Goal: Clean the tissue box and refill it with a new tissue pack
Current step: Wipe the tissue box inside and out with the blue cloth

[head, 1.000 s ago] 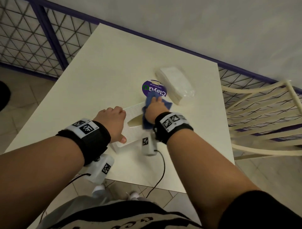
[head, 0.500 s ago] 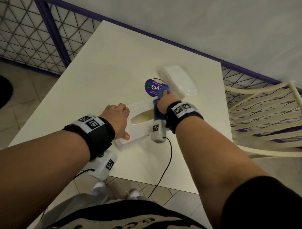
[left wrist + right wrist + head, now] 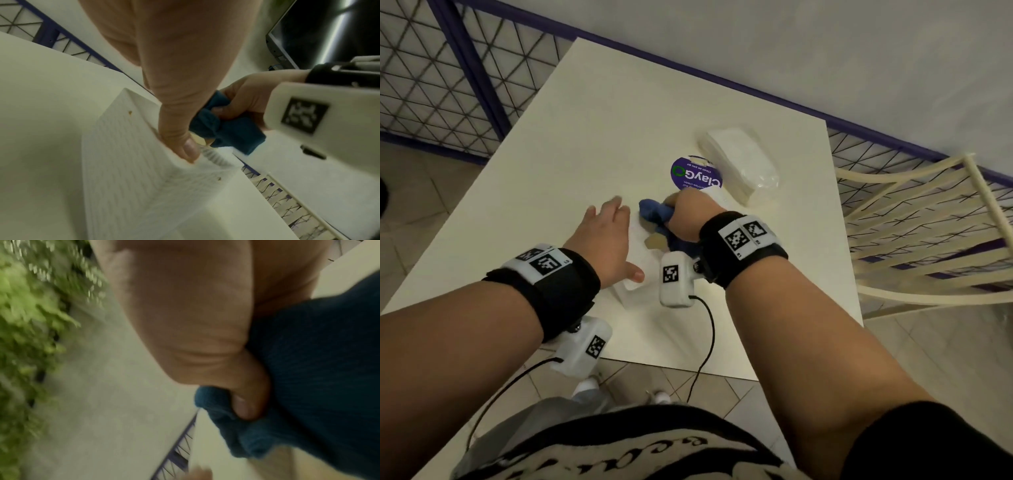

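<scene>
Right hand (image 3: 690, 216) clenched round bunched blue cloth (image 3: 654, 212), thumb tucked into the folds in the right wrist view, cloth (image 3: 308, 369) filling most of that frame. Cloth pressed on top of the white tissue box (image 3: 640, 270), at its oval opening, part of the opening visible beside the cloth. Left hand (image 3: 602, 240) lies flat on the box's left side, fingers straight and spread, blurred at the tips; thumb on the near top edge of the box. Left wrist view: thumb (image 3: 180, 139) pushing on the box (image 3: 127, 170) edge, ribbed white side below it with two small brown specks, blue cloth (image 3: 224, 131) and right hand (image 3: 244, 100) just behind. Box sits on the white worktop (image 3: 585, 137), toward its near edge. New tissue pack (image 3: 739, 164) in clear wrap lies farther back on the right, apart from the box. Round purple sticker (image 3: 695, 174) on the worktop between pack and right hand, just beside the pack. Cream chair (image 3: 928, 233) right of the worktop. Black bands with tags on both wrists.
</scene>
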Tool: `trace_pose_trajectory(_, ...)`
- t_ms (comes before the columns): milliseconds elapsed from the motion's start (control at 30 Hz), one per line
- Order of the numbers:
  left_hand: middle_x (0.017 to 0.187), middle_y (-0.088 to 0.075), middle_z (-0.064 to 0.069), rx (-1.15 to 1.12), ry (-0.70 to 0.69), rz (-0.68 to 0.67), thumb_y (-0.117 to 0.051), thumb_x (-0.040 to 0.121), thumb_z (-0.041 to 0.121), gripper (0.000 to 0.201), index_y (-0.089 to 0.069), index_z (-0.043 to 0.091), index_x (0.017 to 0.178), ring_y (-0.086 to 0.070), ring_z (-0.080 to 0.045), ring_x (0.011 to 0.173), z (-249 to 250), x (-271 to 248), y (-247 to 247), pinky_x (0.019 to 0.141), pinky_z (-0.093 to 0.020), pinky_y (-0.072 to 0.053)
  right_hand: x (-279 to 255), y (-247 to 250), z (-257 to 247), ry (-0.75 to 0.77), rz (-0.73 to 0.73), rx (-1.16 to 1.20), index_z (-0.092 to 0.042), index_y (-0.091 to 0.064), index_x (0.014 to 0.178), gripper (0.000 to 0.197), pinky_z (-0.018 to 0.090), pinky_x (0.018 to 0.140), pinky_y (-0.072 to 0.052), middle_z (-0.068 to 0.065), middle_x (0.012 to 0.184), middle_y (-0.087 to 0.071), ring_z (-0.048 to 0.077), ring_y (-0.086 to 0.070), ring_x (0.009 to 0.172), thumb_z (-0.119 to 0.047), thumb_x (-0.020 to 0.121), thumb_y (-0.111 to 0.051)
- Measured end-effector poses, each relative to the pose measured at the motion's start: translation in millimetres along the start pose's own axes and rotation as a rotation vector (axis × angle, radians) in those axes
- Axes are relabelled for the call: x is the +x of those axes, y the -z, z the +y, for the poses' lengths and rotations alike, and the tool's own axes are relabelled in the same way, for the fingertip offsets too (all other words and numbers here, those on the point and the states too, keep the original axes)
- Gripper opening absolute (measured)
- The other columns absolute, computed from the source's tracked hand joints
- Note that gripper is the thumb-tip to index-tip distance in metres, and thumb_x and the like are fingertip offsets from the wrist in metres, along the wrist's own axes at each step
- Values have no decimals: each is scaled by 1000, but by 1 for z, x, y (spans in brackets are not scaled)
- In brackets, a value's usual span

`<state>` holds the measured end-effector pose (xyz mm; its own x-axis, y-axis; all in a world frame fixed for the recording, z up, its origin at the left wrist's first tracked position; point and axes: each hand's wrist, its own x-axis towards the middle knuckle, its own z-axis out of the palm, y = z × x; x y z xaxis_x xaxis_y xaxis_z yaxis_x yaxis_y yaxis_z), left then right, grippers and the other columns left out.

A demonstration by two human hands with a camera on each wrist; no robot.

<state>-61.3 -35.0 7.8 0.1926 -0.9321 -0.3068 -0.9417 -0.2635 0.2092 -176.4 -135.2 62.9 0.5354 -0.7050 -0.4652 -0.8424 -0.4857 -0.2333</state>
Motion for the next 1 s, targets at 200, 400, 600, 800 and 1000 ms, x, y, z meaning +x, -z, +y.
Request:
trace_pose_trajectory(200, 133, -47, -9, -11, 54, -36, -75, 45, 74, 110, -44, 11, 130, -46, -25, 120, -17, -5, -1, 104, -40, -34, 2, -8, -9, 56, -7, 24, -9, -43, 138, 48, 37, 106, -37, 16, 143, -44, 33, -43, 131, -29, 95, -47)
trace_pose_trajectory(400, 129, -53, 4, -93, 40, 5, -67, 28, 84, 116, -48, 24, 126, -47, -18, 121, -28, 0, -8, 110, -51, -25, 17, -74, -34, 94, -116, 38, -14, 1, 153, 68, 48, 119, -8, 8, 161, 15, 31, 9, 149, -36, 99, -34)
trace_pose_trajectory(600, 147, -37, 7, -93, 68, 1, -64, 33, 88, 130, -32, 27, 143, -35, -16, 135, -36, -5, -15, 111, -62, -13, 0, -62, -7, 392, -298, -301, -24, -14, 152, 63, 35, 114, -29, 6, 162, -12, 26, -23, 145, -29, 97, -46)
trace_pose_trajectory(800, 147, -35, 8, -195, 52, 20, -72, 40, 78, 123, -28, 29, 145, -35, -14, 135, -37, -9, -18, 112, -64, -10, 6, -68, -21, 347, -253, -242, -22, -4, 154, 66, 44, 119, -14, 4, 162, 9, 26, 2, 150, -30, 99, -41)
trace_pose_trajectory(1000, 144, -40, 7, -41, 64, 23, -62, 35, 86, 124, -32, 29, 141, -26, -15, 139, -41, -1, -10, 110, -66, -7, 5, -71, -20, 369, -224, -183, -28, -15, 152, 58, 39, 120, -16, -2, 163, -1, 21, -3, 150, -29, 100, -40)
